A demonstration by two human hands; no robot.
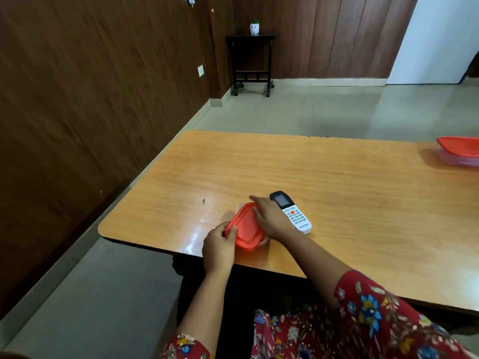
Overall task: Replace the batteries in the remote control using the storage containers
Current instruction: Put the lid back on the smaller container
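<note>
The left hand [217, 246] pinches the near-left corner of the red-lidded container [246, 226]; the right hand [270, 218] lies spread on its far right edge. The remote control [290, 212] lies just beside the right hand on the table [337, 182]. A second container [458, 151] sits well apart, far right.

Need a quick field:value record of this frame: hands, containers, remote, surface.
left hand: grips the near-left corner of the red lid
right hand: rests on the lid's far-right side, fingers spread
near container: clear box with red lid, lid on, near the table's front edge
remote: white with dark screen end, face up, just right of the near container, partly covered by the right hand
far container: red-lidded, at the table's right edge, untouched
table: orange wood-grain
batteries: none visible
</note>
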